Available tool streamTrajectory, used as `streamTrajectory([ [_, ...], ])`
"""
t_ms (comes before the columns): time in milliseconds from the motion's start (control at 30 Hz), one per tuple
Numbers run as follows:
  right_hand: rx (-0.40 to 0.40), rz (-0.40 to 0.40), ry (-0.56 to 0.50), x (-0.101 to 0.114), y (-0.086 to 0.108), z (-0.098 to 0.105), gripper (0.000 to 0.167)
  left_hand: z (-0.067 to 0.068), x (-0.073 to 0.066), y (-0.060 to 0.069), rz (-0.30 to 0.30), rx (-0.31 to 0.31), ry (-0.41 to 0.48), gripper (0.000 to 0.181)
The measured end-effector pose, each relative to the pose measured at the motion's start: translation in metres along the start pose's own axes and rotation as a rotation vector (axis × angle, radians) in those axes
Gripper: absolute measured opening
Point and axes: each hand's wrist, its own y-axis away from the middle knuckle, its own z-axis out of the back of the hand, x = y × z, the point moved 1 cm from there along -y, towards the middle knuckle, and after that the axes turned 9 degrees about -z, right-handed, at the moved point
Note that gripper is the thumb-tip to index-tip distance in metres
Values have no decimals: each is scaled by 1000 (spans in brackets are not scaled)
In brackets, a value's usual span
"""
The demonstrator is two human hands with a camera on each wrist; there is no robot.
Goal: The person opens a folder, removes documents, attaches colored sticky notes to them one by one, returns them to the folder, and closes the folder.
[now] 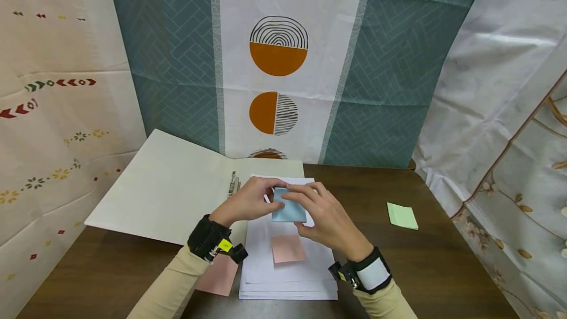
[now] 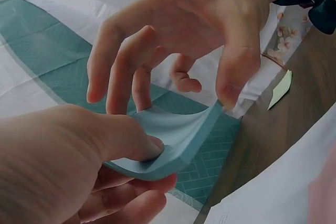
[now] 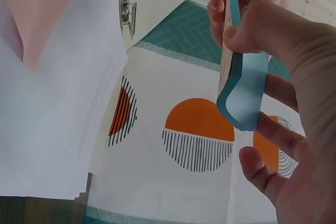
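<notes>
Both hands hold a light blue sticky note pad point(image 1: 288, 213) above a stack of white paper point(image 1: 261, 270). The left hand point(image 1: 249, 202) pinches its left side, with the thumb point(image 2: 149, 148) pressed on the face and fingers beneath. On the other side, the right hand point(image 1: 328, 215) grips the pad between thumb and fingers at opposite edges. The pad point(image 2: 173, 129) curves upward toward the right hand in the left wrist view. Its bent edge point(image 3: 228, 98) also shows in the right wrist view. A pink sticky note point(image 1: 289, 249) lies on the paper below the hands.
An open white binder point(image 1: 173, 186) with a metal ring clasp point(image 1: 233, 183) lies at the left, partly under the paper. A pink piece point(image 1: 220, 277) sits near the left wrist. Light green sticky notes point(image 1: 402, 216) lie on the brown table point(image 1: 367, 206) at the right.
</notes>
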Motion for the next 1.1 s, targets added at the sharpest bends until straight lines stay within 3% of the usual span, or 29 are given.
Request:
streamTrajectory([
  [133, 15, 12, -13, 0, 1, 0, 78, -1, -1, 1, 12, 12, 26, 32],
  [300, 23, 26, -72, -1, 1, 1, 86, -2, 0, 1, 8, -36, 40, 25],
  [500, -5, -80, -199, -12, 2, 8, 95, 0, 5, 2, 36, -152, 41, 19],
  [600, -33, -144, -242, -19, 4, 12, 94, 5, 5, 3, 62, -248, 60, 18],
  [767, -66, -221, -272, -24, 4, 14, 88, 10, 2, 3, 56, -395, 95, 17],
  [1100, -78, -304, -350, -26, 4, 12, 75, 11, 1, 2, -1, -453, 177, 19],
])
